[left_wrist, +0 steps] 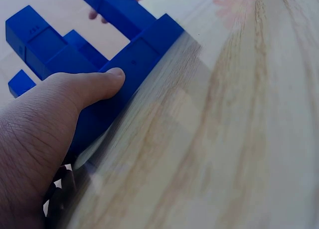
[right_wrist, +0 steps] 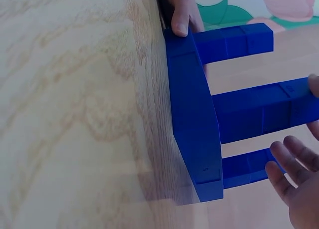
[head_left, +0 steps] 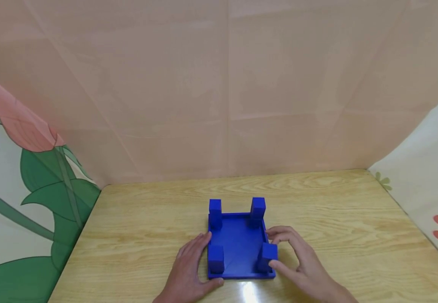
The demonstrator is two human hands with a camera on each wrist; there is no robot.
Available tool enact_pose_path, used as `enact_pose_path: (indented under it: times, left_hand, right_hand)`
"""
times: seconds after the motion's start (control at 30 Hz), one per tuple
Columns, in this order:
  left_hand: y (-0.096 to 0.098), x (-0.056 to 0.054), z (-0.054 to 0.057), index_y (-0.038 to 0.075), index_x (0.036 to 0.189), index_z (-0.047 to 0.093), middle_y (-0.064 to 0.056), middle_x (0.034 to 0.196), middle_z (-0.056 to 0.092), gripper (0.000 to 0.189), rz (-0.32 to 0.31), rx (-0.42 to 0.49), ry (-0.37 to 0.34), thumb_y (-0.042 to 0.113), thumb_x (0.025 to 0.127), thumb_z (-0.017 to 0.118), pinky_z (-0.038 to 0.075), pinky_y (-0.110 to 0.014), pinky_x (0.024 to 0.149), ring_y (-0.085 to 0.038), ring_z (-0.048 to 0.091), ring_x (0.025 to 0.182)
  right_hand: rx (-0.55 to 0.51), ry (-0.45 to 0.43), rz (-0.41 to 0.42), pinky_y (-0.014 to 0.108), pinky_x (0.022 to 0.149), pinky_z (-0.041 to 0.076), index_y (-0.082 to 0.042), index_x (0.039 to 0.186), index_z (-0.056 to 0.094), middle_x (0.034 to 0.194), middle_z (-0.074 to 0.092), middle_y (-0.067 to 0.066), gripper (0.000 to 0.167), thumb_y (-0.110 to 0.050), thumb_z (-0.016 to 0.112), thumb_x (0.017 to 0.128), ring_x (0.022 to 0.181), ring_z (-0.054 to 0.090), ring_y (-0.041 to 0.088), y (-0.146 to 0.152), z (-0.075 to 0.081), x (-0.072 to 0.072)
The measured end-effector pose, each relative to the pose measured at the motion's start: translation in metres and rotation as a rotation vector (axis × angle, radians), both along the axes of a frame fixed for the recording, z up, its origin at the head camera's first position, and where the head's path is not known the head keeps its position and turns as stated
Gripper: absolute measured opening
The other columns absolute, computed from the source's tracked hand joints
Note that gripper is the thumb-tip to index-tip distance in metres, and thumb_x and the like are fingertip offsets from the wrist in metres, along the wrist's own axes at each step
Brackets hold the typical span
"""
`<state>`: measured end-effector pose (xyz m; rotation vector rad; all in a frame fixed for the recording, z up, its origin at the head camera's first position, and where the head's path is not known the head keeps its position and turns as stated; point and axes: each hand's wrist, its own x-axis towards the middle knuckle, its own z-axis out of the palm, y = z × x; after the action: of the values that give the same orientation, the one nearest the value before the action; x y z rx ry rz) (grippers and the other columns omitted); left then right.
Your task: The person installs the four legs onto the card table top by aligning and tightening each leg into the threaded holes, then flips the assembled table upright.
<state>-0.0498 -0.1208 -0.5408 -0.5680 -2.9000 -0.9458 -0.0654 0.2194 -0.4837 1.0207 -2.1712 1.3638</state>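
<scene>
A shallow blue square tray [head_left: 239, 248] lies on the table, with a blue block post rising from each corner. My left hand [head_left: 188, 269] grips its left side, the thumb against the front edge and the fingers along the left wall. At the front right corner, my right hand [head_left: 306, 261] pinches the upper part of the blue post [head_left: 267, 254] between thumb and index finger. The other right fingers [right_wrist: 286, 184] spread beside the tray's right wall, near the back right post [right_wrist: 246, 166]. The front left post [head_left: 216, 259] stands next to my left hand.
The wood-grain table [head_left: 147, 235] reaches back to a plain pinkish-brown cloth [head_left: 226, 97]. Cloth with printed leaves and flowers [head_left: 44, 168] hangs along the left side, and a pale flowered cloth [head_left: 423, 181] along the right.
</scene>
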Motion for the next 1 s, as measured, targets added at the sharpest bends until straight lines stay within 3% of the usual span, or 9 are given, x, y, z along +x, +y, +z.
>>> enact_pose_path:
  times: [0.1, 0.23, 0.33, 0.4, 0.53, 0.77, 1.0]
  left_hand:
    - [0.0, 0.0, 0.001, 0.027, 0.175, 0.036, -0.003, 0.174, 0.047, 0.113, 0.0, 0.001, -0.002, 0.078, 0.085, 0.08, 0.041, -0.067, 0.126, -0.033, 0.044, 0.159]
    - [0.0, 0.0, 0.001, 0.027, 0.175, 0.036, -0.003, 0.174, 0.047, 0.113, 0.002, 0.007, -0.011, 0.078, 0.085, 0.08, 0.041, -0.068, 0.125, -0.034, 0.044, 0.159]
    - [0.0, 0.0, 0.001, 0.028, 0.175, 0.036, -0.003, 0.174, 0.047, 0.113, 0.004, 0.008, -0.023, 0.08, 0.085, 0.079, 0.041, -0.069, 0.125, -0.034, 0.044, 0.159]
    - [0.0, -0.001, 0.001, 0.029, 0.175, 0.035, -0.003, 0.174, 0.047, 0.113, 0.005, 0.007, -0.025, 0.081, 0.085, 0.078, 0.041, -0.069, 0.125, -0.035, 0.045, 0.159]
    - [0.0, -0.001, 0.001, 0.028, 0.175, 0.036, -0.003, 0.174, 0.047, 0.113, 0.005, 0.011, -0.011, 0.08, 0.085, 0.079, 0.041, -0.069, 0.125, -0.034, 0.045, 0.159]
    - [0.0, -0.001, -0.001, 0.026, 0.175, 0.036, -0.004, 0.174, 0.047, 0.113, -0.001, 0.016, 0.006, 0.078, 0.085, 0.08, 0.041, -0.067, 0.125, -0.034, 0.044, 0.159]
    - [0.0, -0.001, -0.001, 0.028, 0.176, 0.035, -0.005, 0.174, 0.046, 0.113, 0.0, 0.013, -0.031, 0.083, 0.086, 0.076, 0.038, -0.069, 0.127, -0.035, 0.044, 0.159]
  right_hand:
    - [-0.009, 0.02, 0.028, 0.016, 0.114, 0.046, 0.0, 0.13, 0.064, 0.14, 0.067, 0.01, 0.047, -0.005, 0.089, 0.091, 0.133, 0.062, 0.016, 0.0, 0.0, -0.001]
    - [0.002, 0.023, 0.078, 0.02, 0.117, 0.045, 0.003, 0.144, 0.063, 0.144, 0.065, 0.014, 0.043, 0.002, 0.07, 0.102, 0.136, 0.061, 0.019, 0.002, 0.003, 0.0]
    - [0.062, -0.048, 0.07, 0.018, 0.118, 0.043, -0.005, 0.152, 0.063, 0.149, 0.064, 0.01, 0.056, 0.014, 0.056, 0.1, 0.139, 0.059, 0.016, 0.003, 0.009, 0.005]
    - [0.107, -0.09, 0.052, 0.018, 0.118, 0.043, -0.012, 0.154, 0.065, 0.151, 0.062, 0.006, 0.063, 0.017, 0.055, 0.099, 0.141, 0.058, 0.014, 0.004, 0.012, 0.007]
    - [0.137, -0.074, 0.032, 0.017, 0.119, 0.042, -0.015, 0.15, 0.068, 0.151, 0.063, 0.004, 0.063, 0.016, 0.064, 0.096, 0.14, 0.059, 0.015, 0.004, 0.014, 0.006]
    - [0.038, 0.006, 0.028, 0.016, 0.12, 0.043, -0.01, 0.14, 0.069, 0.143, 0.067, 0.009, 0.064, 0.015, 0.082, 0.083, 0.136, 0.063, 0.016, 0.003, 0.002, 0.0]
    - [-0.001, -0.033, -0.015, 0.015, 0.117, 0.045, -0.011, 0.121, 0.07, 0.135, 0.07, 0.009, 0.058, 0.011, 0.095, 0.073, 0.13, 0.065, 0.014, 0.003, 0.005, 0.002]
